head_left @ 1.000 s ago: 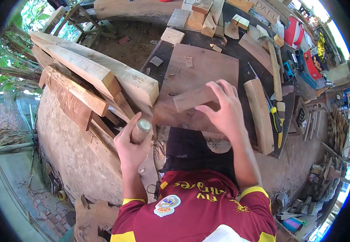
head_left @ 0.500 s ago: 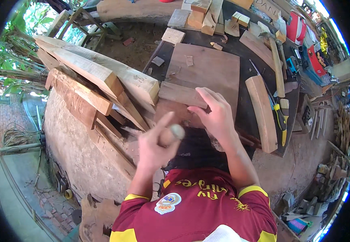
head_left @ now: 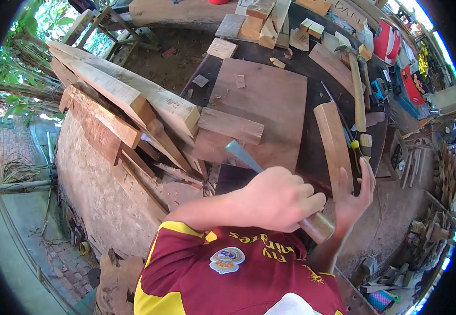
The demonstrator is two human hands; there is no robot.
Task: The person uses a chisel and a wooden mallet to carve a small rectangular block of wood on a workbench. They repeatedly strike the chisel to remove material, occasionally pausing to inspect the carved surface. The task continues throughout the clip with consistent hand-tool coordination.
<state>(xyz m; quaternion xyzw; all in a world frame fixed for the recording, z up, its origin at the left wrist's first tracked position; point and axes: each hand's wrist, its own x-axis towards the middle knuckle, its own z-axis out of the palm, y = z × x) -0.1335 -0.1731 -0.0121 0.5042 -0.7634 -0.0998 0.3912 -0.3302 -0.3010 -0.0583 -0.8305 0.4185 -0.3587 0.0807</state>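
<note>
My left hand [head_left: 278,198] is closed round a chisel [head_left: 316,226] and reaches across the front of my body. The chisel's wooden handle end sticks out on the right side of the fist, and its grey blade points up and left above the board. My right hand [head_left: 355,197] is open, fingers stretched apart, beside the lower end of a curved wood block [head_left: 330,139]. Its fingertips are close to a tool with a yellow and black handle [head_left: 356,148]; whether they touch it I cannot tell. A small wood block [head_left: 231,126] lies on a flat brown board [head_left: 262,86].
A hammer [head_left: 358,94] and a paintbrush [head_left: 365,140] lie on the right of the dark table [head_left: 312,63]. Thick wooden beams [head_left: 133,102] lean at the left. Offcuts [head_left: 259,26] are piled at the back, near a red and white container [head_left: 386,39].
My left hand has swung right across my body with the chisel. My right hand has left the small wood block and moved right to the curved block.
</note>
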